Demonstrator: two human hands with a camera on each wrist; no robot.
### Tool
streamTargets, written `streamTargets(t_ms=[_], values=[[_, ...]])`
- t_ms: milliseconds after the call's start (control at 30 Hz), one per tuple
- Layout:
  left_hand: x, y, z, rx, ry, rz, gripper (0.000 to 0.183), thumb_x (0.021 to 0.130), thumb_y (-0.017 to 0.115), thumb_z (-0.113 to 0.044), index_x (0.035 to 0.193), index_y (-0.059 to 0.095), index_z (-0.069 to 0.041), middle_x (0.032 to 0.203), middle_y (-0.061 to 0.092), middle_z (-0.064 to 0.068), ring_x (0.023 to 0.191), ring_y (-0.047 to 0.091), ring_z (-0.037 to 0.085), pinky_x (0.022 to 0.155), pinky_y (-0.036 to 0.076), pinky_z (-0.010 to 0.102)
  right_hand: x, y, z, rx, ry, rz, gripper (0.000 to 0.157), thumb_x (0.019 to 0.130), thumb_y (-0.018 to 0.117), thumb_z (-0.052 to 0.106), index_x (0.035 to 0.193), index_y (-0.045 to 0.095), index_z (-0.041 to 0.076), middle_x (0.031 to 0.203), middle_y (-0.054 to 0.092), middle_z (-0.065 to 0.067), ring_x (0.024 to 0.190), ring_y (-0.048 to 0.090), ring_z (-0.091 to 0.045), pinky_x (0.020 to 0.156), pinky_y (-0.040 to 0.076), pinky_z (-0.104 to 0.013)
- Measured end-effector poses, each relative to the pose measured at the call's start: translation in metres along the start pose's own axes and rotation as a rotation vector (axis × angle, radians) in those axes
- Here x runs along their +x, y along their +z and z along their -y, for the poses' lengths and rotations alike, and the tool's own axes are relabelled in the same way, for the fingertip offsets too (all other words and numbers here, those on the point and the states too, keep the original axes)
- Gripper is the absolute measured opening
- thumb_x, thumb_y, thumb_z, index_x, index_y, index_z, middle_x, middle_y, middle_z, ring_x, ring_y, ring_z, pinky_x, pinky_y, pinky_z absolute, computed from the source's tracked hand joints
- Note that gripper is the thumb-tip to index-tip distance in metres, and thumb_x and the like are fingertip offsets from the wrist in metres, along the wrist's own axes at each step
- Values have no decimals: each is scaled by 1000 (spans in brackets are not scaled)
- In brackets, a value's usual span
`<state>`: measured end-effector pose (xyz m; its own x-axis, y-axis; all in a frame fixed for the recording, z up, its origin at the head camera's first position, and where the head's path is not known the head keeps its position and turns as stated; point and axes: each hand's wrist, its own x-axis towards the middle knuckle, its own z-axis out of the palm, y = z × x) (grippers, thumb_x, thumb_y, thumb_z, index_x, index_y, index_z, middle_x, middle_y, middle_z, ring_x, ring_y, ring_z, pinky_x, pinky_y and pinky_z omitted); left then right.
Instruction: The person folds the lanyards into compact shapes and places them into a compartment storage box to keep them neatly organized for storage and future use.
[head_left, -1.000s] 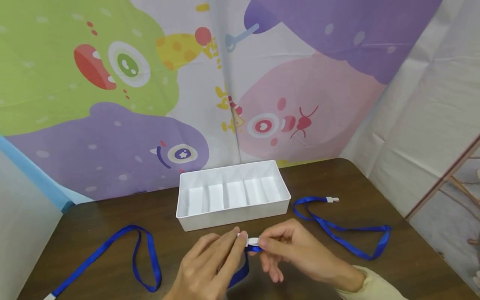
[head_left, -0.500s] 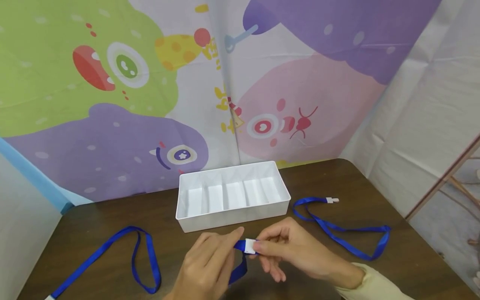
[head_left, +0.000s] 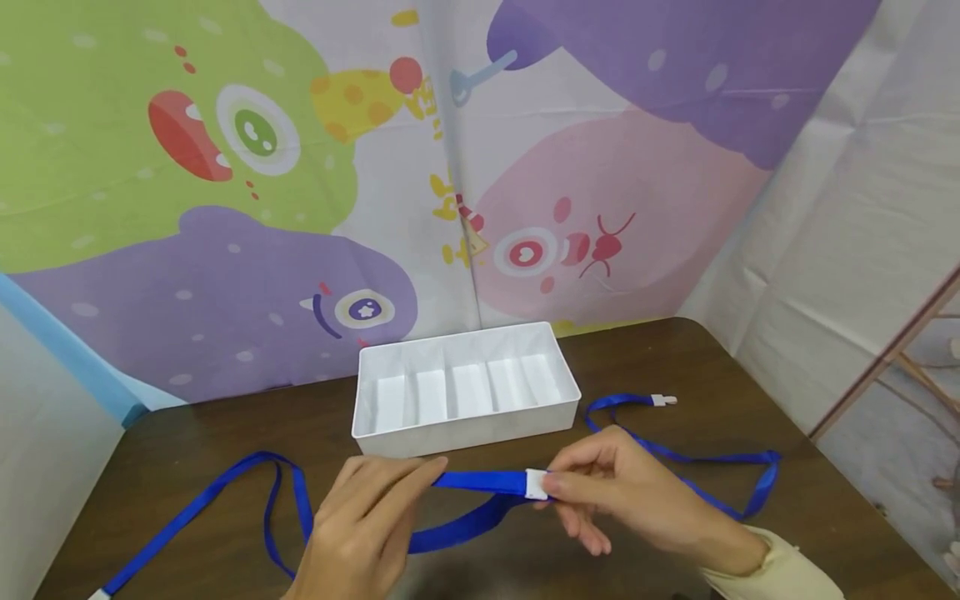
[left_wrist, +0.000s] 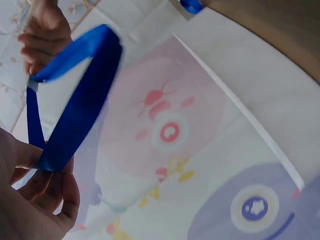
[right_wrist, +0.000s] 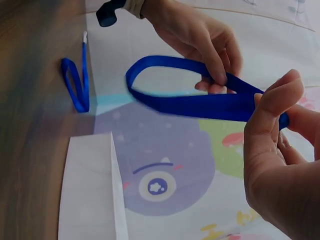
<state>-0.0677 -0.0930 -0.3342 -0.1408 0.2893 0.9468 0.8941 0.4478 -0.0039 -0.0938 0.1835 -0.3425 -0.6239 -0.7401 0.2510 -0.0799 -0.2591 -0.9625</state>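
A blue lanyard (head_left: 483, 482) with a white clip (head_left: 536, 484) at one end is stretched between both hands. My right hand (head_left: 637, 492) pinches the lanyard at the white clip between thumb and forefinger, its other fingers loosely bent below. Farther left, my left hand (head_left: 363, 525) pinches the blue strap; in the left wrist view that left hand (left_wrist: 42, 195) holds the strap between thumb and fingers. Below the taut stretch the rest of the strap (right_wrist: 200, 106) hangs in a loop, seen in the right wrist view as a wide curve.
A white divided box (head_left: 465, 425) with several compartments stands at the back middle of the dark wooden table (head_left: 645, 358). Another blue lanyard (head_left: 202, 500) lies at the left, and one more blue lanyard (head_left: 727, 458) at the right. Behind hangs a cartoon-printed cloth (head_left: 420, 167).
My left hand has slid left along the strap, away from the clip, and my right hand has moved slightly right. The blue stretch between them has grown longer.
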Motion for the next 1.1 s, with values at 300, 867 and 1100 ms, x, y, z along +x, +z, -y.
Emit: streamTargets(t_ms=[300,867,1100], values=[[10,-27,3,118,64,-51,27,102,50,-1,89,73,5,80,69,14,65,59,23,66,44,34,-18,-12,3,-40,-16,12,24,100,40,-12,93,63,-9,65,53,-22,41,43,-29,34,41,-33],[-5,-65,-4,-111,-322,196,23,103,56,-22,103,72,-6,95,62,2,78,52,5,61,39,12,-31,-23,12,-148,-24,63,29,99,40,-16,94,66,-4,68,58,-20,45,49,-27,37,46,-32],[-23,-65,11,-730,-358,269,25,84,59,21,102,58,4,99,60,11,91,56,19,69,49,25,-31,-34,13,-208,-20,141,33,98,39,-18,101,67,-1,69,58,-18,45,50,-25,38,46,-30]])
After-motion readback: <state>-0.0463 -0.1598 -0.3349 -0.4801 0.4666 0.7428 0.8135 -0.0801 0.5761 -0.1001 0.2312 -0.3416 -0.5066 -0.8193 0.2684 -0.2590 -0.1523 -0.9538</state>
